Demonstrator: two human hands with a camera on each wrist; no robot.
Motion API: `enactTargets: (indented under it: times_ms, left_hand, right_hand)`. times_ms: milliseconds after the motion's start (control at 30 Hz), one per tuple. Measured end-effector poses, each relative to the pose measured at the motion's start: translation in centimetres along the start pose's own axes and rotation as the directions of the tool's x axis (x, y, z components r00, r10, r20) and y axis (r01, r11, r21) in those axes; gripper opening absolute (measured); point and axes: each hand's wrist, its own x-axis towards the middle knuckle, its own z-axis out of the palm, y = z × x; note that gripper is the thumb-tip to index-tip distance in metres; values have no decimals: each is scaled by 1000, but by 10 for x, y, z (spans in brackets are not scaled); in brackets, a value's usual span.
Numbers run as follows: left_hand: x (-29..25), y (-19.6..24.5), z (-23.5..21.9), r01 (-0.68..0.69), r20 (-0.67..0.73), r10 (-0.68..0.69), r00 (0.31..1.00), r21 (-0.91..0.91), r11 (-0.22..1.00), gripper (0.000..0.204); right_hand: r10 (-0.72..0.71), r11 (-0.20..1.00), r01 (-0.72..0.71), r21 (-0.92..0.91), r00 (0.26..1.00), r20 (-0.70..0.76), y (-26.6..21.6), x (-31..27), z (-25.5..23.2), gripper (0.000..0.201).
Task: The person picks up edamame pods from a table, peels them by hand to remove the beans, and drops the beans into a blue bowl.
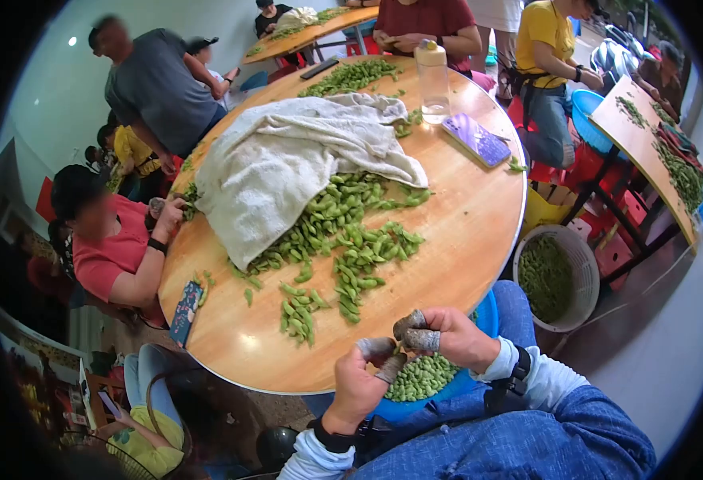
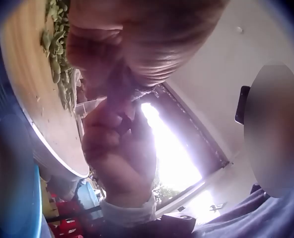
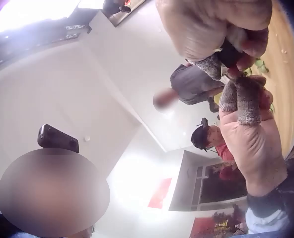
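Note:
Over a blue basin of shelled green beans, both hands meet fingertip to fingertip. The left hand and right hand wear grey fabric covers on thumb and finger. They pinch a small green soybean pod between them, mostly hidden by the covered fingertips. In the right wrist view, the left hand faces the right hand with their tips together. Unshelled pods lie on the round wooden table just beyond the hands, partly under a pale towel.
A clear bottle and a purple phone stand and lie on the table's far right. A patterned case lies at its left edge. A white basket of pods stands on the floor at right. Several people sit or stand around.

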Motion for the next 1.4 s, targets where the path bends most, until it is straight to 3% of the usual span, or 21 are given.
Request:
enactTargets:
  times_ms: [67, 167, 267, 367, 467, 567, 700, 867, 1400]
  left_hand:
    - [-2, -4, 3, 138, 4, -142, 990, -257, 956, 30]
    - [3, 10, -2, 219, 285, -172, 943, -145, 965, 26]
    - [4, 20, -7, 201, 454, -176, 873, -5, 980, 22]
    - [2, 22, -8, 263, 478, -199, 856, -71, 962, 17]
    - [-3, 14, -4, 61, 287, -62, 956, 15, 998, 15]
    - [-4, 12, 1, -95, 203, 30, 979, 320, 943, 12]
    - [0, 11, 8, -285, 188, 217, 958, 537, 794, 10]
    - [-1, 13, 7, -346, 210, 281, 936, 685, 641, 13]
    - [-4, 11, 8, -381, 253, 296, 921, 737, 558, 14]
  right_hand:
    - [-29, 999, 29, -18, 1000, 11, 1, -3, -3, 19]
    - [-62, 997, 63, -40, 998, 15, -1, -6, -1, 19]
    - [-92, 995, 93, -26, 994, 61, -3, -7, -5, 19]
    - [-88, 992, 89, -91, 996, 22, -4, -10, -4, 21]
    - [-107, 985, 85, -150, 983, -151, -12, -16, -3, 22]
    - [-40, 986, 27, -165, 996, -74, -4, -20, -7, 23]
    - [-11, 990, 8, -143, 1000, -15, -2, -20, -1, 19]
    - [-26, 991, 21, -134, 999, -37, 5, -16, 2, 18]
    - [-17, 993, 9, -118, 998, -64, 14, -14, 2, 16]
